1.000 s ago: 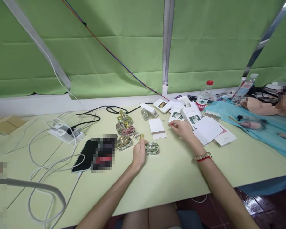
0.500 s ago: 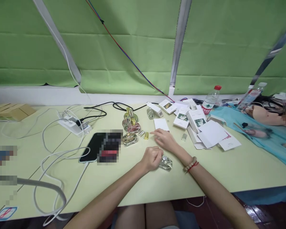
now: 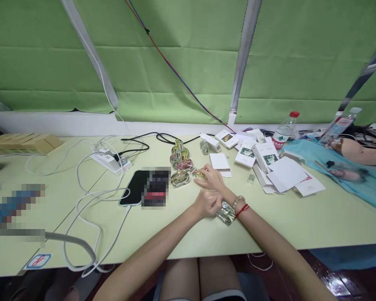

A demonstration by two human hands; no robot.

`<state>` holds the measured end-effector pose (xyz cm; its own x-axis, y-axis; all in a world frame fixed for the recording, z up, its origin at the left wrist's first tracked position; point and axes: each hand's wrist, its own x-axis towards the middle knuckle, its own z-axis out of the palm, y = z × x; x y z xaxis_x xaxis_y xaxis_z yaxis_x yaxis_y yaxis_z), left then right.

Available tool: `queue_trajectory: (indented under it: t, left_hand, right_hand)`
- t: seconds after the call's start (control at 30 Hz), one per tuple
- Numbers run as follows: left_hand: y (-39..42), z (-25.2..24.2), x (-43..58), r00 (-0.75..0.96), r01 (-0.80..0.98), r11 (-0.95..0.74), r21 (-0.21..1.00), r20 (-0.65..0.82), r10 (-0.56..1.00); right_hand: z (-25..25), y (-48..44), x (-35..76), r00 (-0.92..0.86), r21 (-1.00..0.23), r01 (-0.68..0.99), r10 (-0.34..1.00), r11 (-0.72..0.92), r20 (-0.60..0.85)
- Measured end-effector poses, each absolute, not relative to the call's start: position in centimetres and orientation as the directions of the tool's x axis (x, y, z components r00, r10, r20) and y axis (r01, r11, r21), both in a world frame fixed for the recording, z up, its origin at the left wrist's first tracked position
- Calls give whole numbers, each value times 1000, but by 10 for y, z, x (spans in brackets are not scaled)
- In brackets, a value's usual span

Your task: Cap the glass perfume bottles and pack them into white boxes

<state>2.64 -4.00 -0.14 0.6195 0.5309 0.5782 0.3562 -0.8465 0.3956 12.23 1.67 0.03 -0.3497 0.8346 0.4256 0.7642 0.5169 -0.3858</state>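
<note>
Left hand on glass btl, right hand by caps

Left hand [image 3: 209, 203] is curled tight, gripping the near end of the work: a clear glass btl [image 3: 226, 214] w/ exposed spray nozzle, at the near-middle of the surface [image 3: 257, 238], just beside the right wrist. Right hand [image 3: 212, 177] is farther off, fingers + thumb parted, palm down; a gold cap [image 3: 201, 174] shows btw them, a silver cap [image 3: 193, 170] is just by the tips. Can't tell if either is touched.

Just left of the caps: a low glass btl [image 3: 180, 179], then a gold-topped btl group [image 3: 180, 156] on its far side. Farther left, a phone [image 3: 131, 189] w/ cable, pwr strip [image 3: 113, 162] beyond.

Far right of the hands: white boxes [image 3: 266, 156] in a loose pile, a water btl [image 3: 283, 131] behind, blue cloth [image 3: 315, 152] at right.
</note>
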Motion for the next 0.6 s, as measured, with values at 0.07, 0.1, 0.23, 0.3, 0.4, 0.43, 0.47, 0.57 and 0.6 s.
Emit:
queue_trajectory:
  t: [0.07, 0.1, 0.23, 0.3, 0.4, 0.43, 0.47, 0.57, 0.6]
  left_hand:
    - [-40, -2, 26, 628, 349, -864, 363, 594, 503]
    - [-39, -2, 26, 630, 349, -873, 339, 605, 487]
    - [-39, -3, 23, 622, 381, -881, 282, 626, 470]
    - [-37, -2, 20, 611, 413, -863, 290, 615, 499]
    - [-32, 0, 13, 579, 474, -825, 309, 596, 556]
    - [-30, 1, 10, 565, 500, -807, 313, 589, 578]
    - [-28, 3, 7, 547, 533, -785, 316, 579, 605]
    - [-22, 8, 2, 457, 650, -677, 346, 534, 711]
    - [-20, 9, 2, 412, 686, -627, 369, 514, 752]
  right_hand:
    - [2, 15, 117, -344, -421, 744, 837, 519, 424]
    - [2, 15, 115, -345, -436, 736, 840, 519, 418]
    - [-1, 16, 117, -327, -551, 643, 841, 532, 431]
    - [-1, 16, 124, -284, -638, 540, 833, 549, 476]
    - [4, 17, 141, -180, -813, 340, 881, 473, 437]
    - [6, 16, 148, -157, -874, 255, 910, 413, 384]
    - [9, 15, 156, -145, -927, 157, 936, 341, 320]
    - [16, 9, 178, -156, -986, -54, 974, 156, 163]
    - [18, 6, 184, -159, -989, -87, 978, 120, 132]
